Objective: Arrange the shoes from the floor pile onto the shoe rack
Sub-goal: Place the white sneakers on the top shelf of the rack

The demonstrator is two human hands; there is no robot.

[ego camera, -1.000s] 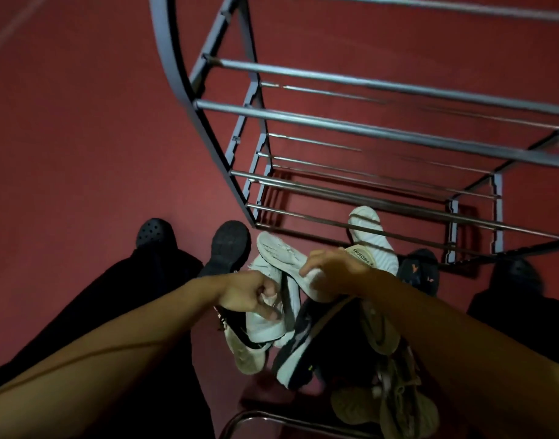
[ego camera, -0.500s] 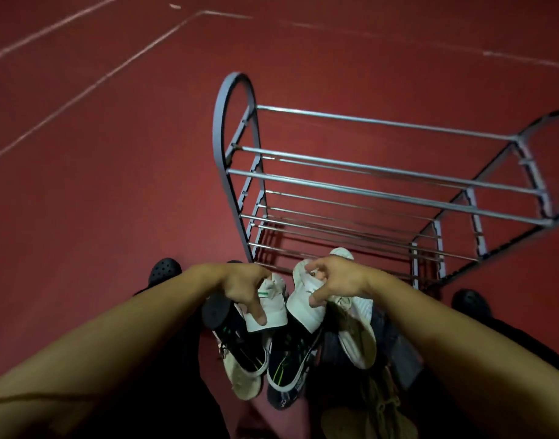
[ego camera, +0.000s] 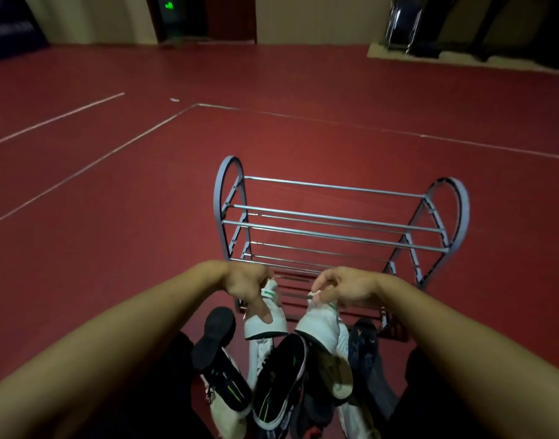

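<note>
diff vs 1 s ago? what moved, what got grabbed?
Both hands came up from the floor pile, each lifting one white sneaker by its heel end: left hand on the left white sneaker, right hand on the right white sneaker. A second ago they were just gripping them low in the pile. The view tilted up, showing the whole shoe rack. Rack has no shoes on it, same as before; remaining shoes stay on the floor.

The single head-worn camera is looking forward and down from above, close over the shoe rack point(ego camera: 341, 217) and red floor point(ego camera: 113, 248).
</note>
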